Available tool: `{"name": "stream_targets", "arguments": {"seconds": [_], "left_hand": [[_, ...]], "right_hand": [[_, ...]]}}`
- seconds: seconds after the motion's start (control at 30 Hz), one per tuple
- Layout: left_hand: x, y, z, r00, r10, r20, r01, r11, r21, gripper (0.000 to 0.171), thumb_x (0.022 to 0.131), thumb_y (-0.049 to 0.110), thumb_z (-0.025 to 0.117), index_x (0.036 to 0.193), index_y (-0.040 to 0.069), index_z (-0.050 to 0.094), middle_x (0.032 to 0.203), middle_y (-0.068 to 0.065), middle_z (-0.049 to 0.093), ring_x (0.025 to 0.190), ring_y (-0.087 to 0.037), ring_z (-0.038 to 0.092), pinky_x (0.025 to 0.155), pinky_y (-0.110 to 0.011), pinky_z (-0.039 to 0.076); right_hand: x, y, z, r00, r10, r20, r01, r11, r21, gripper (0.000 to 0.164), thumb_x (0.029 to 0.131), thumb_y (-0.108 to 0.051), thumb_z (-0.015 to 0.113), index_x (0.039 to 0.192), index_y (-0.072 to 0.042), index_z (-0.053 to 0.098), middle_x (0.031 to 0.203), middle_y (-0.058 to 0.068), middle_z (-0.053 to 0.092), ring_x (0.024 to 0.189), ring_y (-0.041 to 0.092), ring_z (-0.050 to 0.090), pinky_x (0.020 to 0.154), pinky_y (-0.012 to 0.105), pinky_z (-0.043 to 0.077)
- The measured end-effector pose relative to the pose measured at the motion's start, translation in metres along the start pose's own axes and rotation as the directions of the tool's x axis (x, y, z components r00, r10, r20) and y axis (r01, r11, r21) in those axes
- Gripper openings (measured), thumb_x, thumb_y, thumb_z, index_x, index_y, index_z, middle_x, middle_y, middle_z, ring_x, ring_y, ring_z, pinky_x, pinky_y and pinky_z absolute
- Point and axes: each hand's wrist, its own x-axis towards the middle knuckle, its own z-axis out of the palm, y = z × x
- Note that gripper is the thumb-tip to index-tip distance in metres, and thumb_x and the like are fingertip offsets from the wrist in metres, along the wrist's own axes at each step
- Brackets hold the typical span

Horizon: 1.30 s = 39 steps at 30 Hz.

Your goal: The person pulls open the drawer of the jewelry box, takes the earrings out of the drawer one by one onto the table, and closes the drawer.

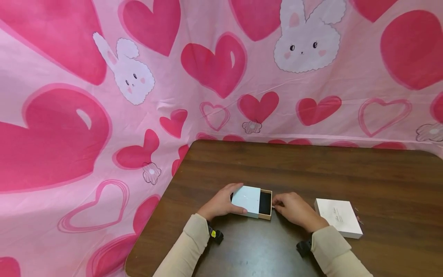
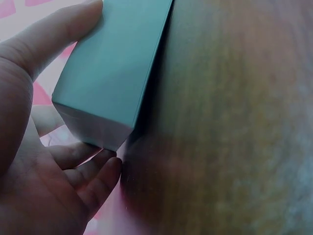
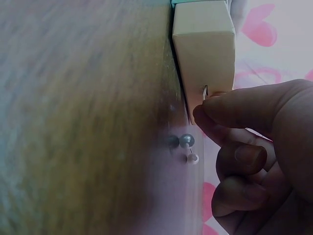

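Note:
On the table lies a pale blue slide-out box, its tan drawer partly out to the right and showing a black lining. My left hand grips the blue sleeve at its left end, thumb along the near side and fingers around the far side. At the drawer's right end, my right hand pinches a small ribbon pull between thumb and index finger. The other right fingers are curled in, as the right wrist view shows.
A flat white box with printed lettering lies right of my right hand. Small thin items lie by its right edge. Small pearl-like beads show on the table in the right wrist view. A heart-and-rabbit cloth hangs behind the table.

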Motion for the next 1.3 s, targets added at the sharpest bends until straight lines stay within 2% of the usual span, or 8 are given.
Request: {"name": "stream_targets", "arguments": {"seconds": [0.17, 0.5, 0.77, 1.3], "left_hand": [[-0.001, 0.003, -0.001, 1.000, 0.016, 0.005, -0.016, 1.000, -0.005, 0.098, 0.070, 0.051, 0.084, 0.151, 0.020, 0.038, 0.149, 0.002, 0.038, 0.126, -0.019, 0.041, 0.103, -0.045, 0.037], [0.001, 0.005, 0.000, 1.000, 0.022, 0.009, -0.022, 1.000, -0.007, 0.098, 0.070, 0.052, 0.083, 0.151, 0.020, 0.038, 0.149, 0.003, 0.038, 0.127, -0.018, 0.041, 0.105, -0.045, 0.035], [0.001, 0.009, 0.002, 0.999, 0.028, 0.018, -0.028, 1.000, -0.004, 0.098, 0.071, 0.051, 0.083, 0.151, 0.019, 0.038, 0.149, 0.002, 0.038, 0.128, -0.019, 0.040, 0.105, -0.046, 0.035], [0.002, 0.013, 0.006, 1.000, 0.005, 0.024, -0.005, 1.000, 0.006, 0.098, 0.070, 0.053, 0.083, 0.151, 0.022, 0.037, 0.149, 0.004, 0.038, 0.125, -0.017, 0.041, 0.104, -0.044, 0.036]], "right_hand": [[-0.001, 0.000, 0.000, 1.000, -0.022, -0.015, 0.022, 1.000, -0.008, 0.013, 0.085, -0.007, 0.073, 0.089, -0.019, 0.072, 0.082, -0.011, 0.064, 0.073, 0.007, 0.056, 0.073, 0.037, 0.052], [-0.002, 0.000, -0.001, 1.000, -0.021, -0.015, 0.021, 1.000, -0.008, 0.014, 0.085, -0.006, 0.073, 0.089, -0.019, 0.072, 0.082, -0.011, 0.064, 0.074, 0.007, 0.057, 0.072, 0.036, 0.052], [-0.004, 0.001, -0.001, 0.999, -0.051, -0.013, 0.051, 0.999, -0.003, 0.013, 0.086, -0.005, 0.072, 0.089, -0.018, 0.072, 0.082, -0.011, 0.064, 0.074, 0.006, 0.057, 0.070, 0.035, 0.051], [-0.002, -0.001, 0.000, 1.000, -0.006, -0.013, 0.005, 1.000, -0.017, 0.013, 0.085, -0.007, 0.073, 0.089, -0.020, 0.073, 0.082, -0.012, 0.064, 0.073, 0.006, 0.056, 0.072, 0.035, 0.052]]}}
